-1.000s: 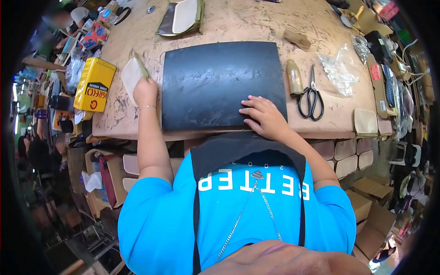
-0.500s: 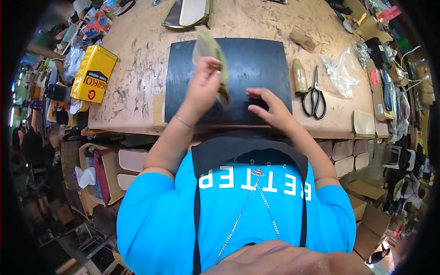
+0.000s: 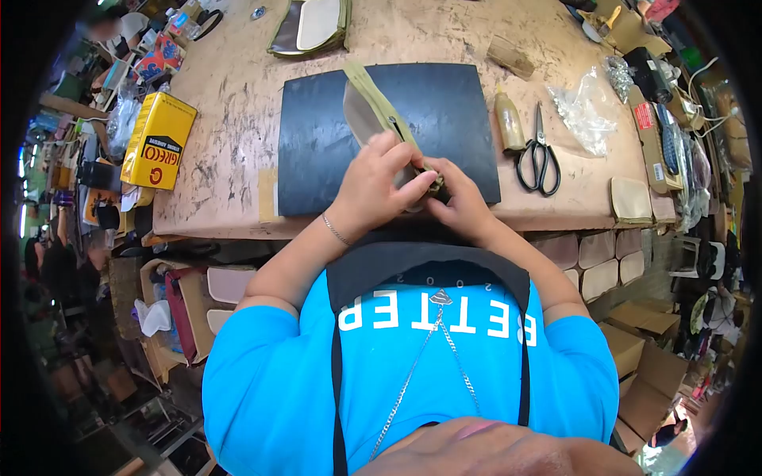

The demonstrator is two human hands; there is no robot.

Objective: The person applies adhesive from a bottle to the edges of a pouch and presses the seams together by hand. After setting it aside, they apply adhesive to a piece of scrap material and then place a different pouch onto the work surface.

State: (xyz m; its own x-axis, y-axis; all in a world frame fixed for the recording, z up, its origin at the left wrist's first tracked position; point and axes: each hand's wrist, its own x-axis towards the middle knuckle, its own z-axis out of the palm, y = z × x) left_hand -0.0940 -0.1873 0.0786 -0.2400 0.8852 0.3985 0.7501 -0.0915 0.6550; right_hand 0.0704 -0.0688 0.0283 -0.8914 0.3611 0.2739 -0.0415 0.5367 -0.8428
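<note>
An olive-green zippered piece (image 3: 386,103) with a grey inner panel is held on edge above a black work mat (image 3: 313,119). A small dark zipper pull shows on its strip. My left hand (image 3: 379,174) grips its near part, thumb and fingers closed on it. At the near end, my right hand (image 3: 456,198) pinches the same piece close to the left fingertips. The hands hide that end, so its exact shape there cannot be made out.
Right of the mat lie a squeeze bottle (image 3: 509,123), black-handled scissors (image 3: 539,159) and clear plastic (image 3: 583,111). A yellow adhesive can (image 3: 161,141) stands at left. Stacked olive pieces (image 3: 321,28) lie at the back. Cream panels (image 3: 629,200) sit near the front right edge.
My right hand, earlier apart from the piece with fingers spread, has closed on its near end. My left hand has come lower and to the right with the piece.
</note>
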